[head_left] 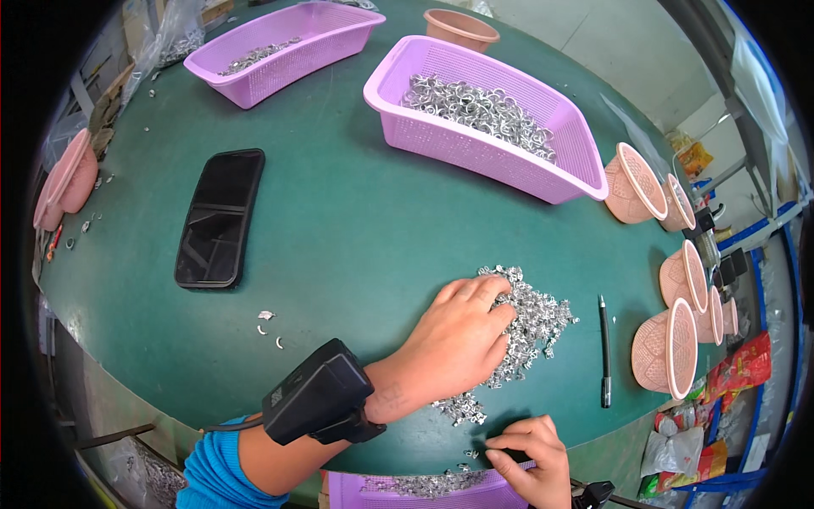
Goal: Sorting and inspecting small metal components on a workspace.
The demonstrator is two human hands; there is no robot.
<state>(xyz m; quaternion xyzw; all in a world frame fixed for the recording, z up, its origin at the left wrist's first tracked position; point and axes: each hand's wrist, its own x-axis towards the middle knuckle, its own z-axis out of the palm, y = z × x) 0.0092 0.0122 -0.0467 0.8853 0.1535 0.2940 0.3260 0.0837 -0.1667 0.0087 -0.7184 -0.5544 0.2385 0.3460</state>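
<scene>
A heap of small silvery metal parts (534,327) lies on the green tabletop. My left hand (462,339) rests palm down over the heap's left side, its fingers curled in among the parts and the fingertips hidden. A black box-shaped device (318,390) is strapped to that wrist, above a blue sleeve. At the table's front edge my right hand (534,458) has thumb and forefinger drawn together; whatever is between them is too small to make out. A few loose parts lie beside its fingertips. Below, partly under this hand, is a purple basket (352,492) holding more parts.
Larger silvery rings fill a purple basket (500,161) at the back; another purple basket (288,72) stands farther left. A black phone (220,219) lies at left, a black pen (604,352) right of the heap. Several pinkish bowls (657,356) line the right edge.
</scene>
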